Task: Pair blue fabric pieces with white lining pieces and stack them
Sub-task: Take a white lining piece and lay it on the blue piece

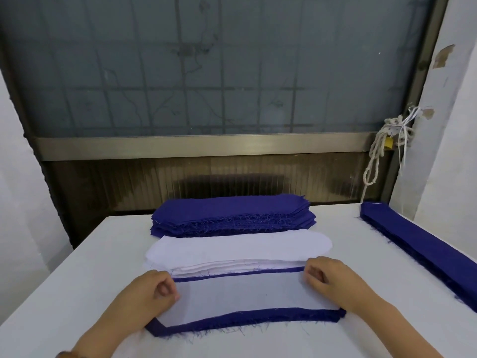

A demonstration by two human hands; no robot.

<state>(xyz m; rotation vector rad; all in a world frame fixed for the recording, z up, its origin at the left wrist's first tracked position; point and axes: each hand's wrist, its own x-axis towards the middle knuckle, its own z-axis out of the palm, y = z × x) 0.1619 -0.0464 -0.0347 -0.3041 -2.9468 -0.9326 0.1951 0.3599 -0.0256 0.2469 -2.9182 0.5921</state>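
- Pinched at its far corners by curled left grip [154, 288] and right grip [327, 277]: a thin white lining piece [245, 295].
- Lay flat between the grips, atop a frayed blue fabric piece [245, 319] on the white tabletop [90, 254].
- Looked light, limp, apt to slide; best held taut by the corners.

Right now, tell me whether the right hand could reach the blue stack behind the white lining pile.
Probably yes: only the low white lining pile lies between the right hand and the blue stack.
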